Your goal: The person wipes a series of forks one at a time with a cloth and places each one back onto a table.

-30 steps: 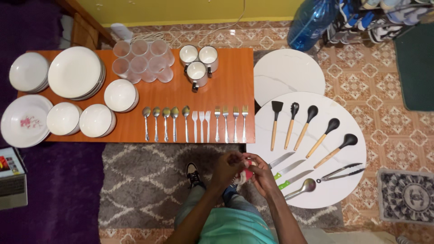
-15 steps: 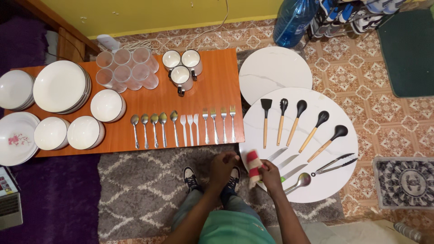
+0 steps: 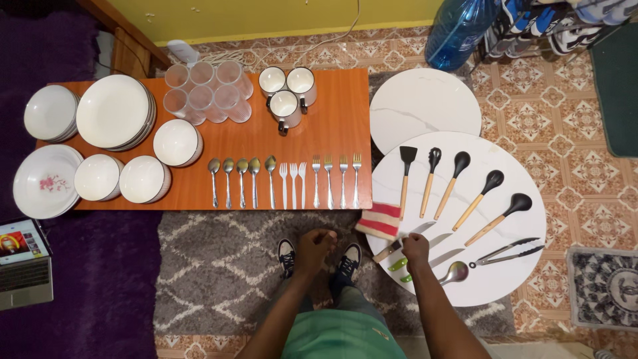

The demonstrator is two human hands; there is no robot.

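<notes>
Your right hand (image 3: pixel 415 248) is reaching over the near edge of the round white table (image 3: pixel 518 279), fingers curled down onto the wooden-handled knife (image 3: pixel 399 247); whether they are gripping it, you cannot tell. The striped folded cloth (image 3: pixel 380 221) is lying just beside, at that table's left edge, within easy reach. Your left hand (image 3: pixel 314 247) is hanging loosely curled and empty over the grey rug (image 3: pixel 212 266).

Bright, even light; sharp focus.

You're standing in a home's living space. A shaggy rug (image 3: pixel 219 266), patterned floor tiles (image 3: pixel 531 113) and a low wooden table (image 3: pixel 332 126) of household crockery show it.
</notes>
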